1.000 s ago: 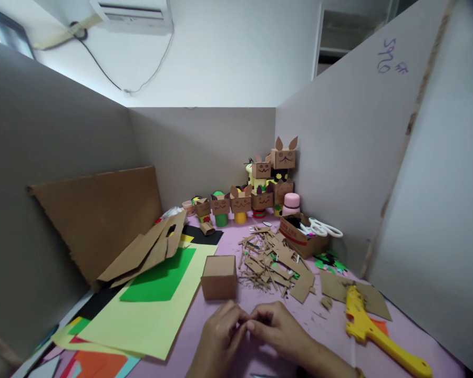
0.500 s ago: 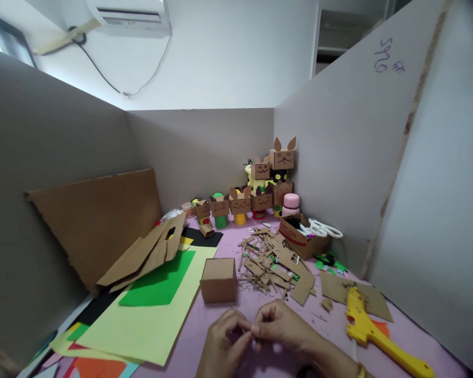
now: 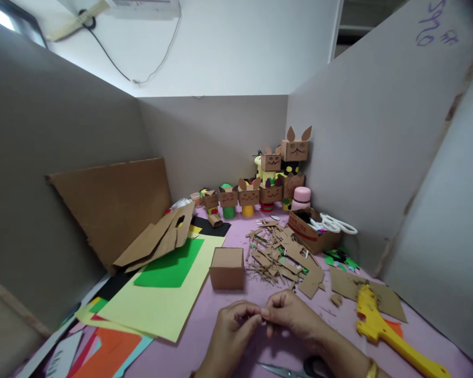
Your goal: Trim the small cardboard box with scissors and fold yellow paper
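Observation:
My left hand (image 3: 238,328) and my right hand (image 3: 289,317) meet fingertip to fingertip over the front of the pink table. Both are closed in a pinch, and whatever is between the fingers is too small and hidden to name. Just beyond them sits a closed brown cardboard box (image 3: 227,270), touched by neither hand. Below my hands, near the bottom edge, lie scissors (image 3: 286,370) with a dark handle, partly under my right wrist.
Cardboard scraps (image 3: 278,254) are heaped behind my right hand. A yellow glue gun (image 3: 386,331) rests at the right. An open box (image 3: 315,239) holds white-handled scissors. Yellow paper (image 3: 157,315) and green paper (image 3: 173,265) spread left. Cardboard animal figures (image 3: 249,197) stand at the back.
The view has tilted down and shifted left, so things sit higher and further right. More of the scissors shows. My hands keep the same pinched pose.

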A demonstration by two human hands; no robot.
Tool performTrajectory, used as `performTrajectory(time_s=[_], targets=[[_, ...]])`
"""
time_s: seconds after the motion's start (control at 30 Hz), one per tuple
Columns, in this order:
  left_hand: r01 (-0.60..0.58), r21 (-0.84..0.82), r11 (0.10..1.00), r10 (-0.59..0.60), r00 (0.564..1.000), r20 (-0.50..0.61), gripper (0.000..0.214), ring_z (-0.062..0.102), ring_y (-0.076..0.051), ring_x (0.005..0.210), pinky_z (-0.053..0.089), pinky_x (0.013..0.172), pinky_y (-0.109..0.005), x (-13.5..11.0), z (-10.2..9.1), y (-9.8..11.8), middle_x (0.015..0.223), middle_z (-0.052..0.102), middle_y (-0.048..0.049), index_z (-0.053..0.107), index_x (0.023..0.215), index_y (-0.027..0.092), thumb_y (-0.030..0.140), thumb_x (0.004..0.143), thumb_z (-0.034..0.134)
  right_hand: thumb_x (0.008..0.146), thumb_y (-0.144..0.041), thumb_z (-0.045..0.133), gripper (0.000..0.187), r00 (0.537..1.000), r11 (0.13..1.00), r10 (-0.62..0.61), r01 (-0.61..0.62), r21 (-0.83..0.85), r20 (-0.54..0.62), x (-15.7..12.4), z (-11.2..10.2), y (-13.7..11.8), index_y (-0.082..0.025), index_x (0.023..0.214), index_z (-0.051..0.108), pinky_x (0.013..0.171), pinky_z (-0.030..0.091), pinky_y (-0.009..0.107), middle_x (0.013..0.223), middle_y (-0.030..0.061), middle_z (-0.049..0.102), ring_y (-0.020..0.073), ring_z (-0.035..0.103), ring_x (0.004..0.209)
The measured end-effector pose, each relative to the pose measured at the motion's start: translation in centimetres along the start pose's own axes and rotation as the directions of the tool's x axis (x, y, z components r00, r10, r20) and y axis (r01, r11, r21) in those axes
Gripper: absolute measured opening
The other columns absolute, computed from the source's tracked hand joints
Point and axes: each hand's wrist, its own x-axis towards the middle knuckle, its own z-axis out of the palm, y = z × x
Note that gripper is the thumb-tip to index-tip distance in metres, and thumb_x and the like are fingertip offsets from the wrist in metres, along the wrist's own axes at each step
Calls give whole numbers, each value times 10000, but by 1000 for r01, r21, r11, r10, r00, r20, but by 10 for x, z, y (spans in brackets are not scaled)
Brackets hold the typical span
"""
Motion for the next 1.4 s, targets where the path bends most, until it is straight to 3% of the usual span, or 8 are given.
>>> performTrajectory(time_s=[0.3,0.43,0.57,0.73,0.93,1.1,1.4], targets=[[41,-98,994,-36,998,54,216,667,-168,752,490,707,-241,-2,0,1,796,753,-41,751,875,185,234,847,543,526,-630,749,533,998,999,36,-37,-22,-43,1,1,1,-129,597,583,421,239,201,444,-9,586,56,409,374],[3,-166,986,17,993,117,250,648,-169,824,471,772,-253,-4,0,9,856,738,-38,736,952,194,233,882,499,530,-617,758,523,996,999,39,-40,-3,-76,4,-4,6,-141,601,554,417,219,199,460,-15,583,56,413,387],[25,-208,978,21,976,218,332,602,-153,801,443,733,-242,-7,2,10,882,701,-38,625,1186,181,247,879,516,560,-629,739,524,995,999,33,-33,3,-95,7,-12,8,-143,645,563,414,212,200,471,-27,577,48,381,378],[48,-117,992,-17,967,253,517,551,-127,749,417,691,-229,-10,5,-1,922,680,-43,447,1360,198,199,849,527,585,-651,709,528,990,996,-73,67,-55,-119,6,-14,3,-142,634,582,461,274,221,484,-17,579,65,400,414],[58,-72,996,-37,965,261,583,533,-123,719,412,682,-229,-12,6,-2,874,671,-30,371,1403,203,161,836,496,611,-662,687,525,983,983,-147,133,-124,-109,5,-18,4,-146,640,590,471,295,229,506,-1,595,85,429,441],[108,-129,986,-71,962,265,540,529,-127,709,411,677,-239,-10,6,0,820,658,-25,426,1373,190,205,842,521,641,-649,678,516,993,991,-112,108,-80,-46,7,-21,8,-142,690,597,453,287,214,546,16,632,85,467,443],[133,-161,978,-91,965,247,530,568,-143,768,434,722,-260,-10,7,-6,861,674,-41,453,1355,189,185,831,533,650,-641,676,514,991,988,-128,124,-97,-44,7,-20,8,-135,683,593,438,307,206,550,11,619,81,473,438]])
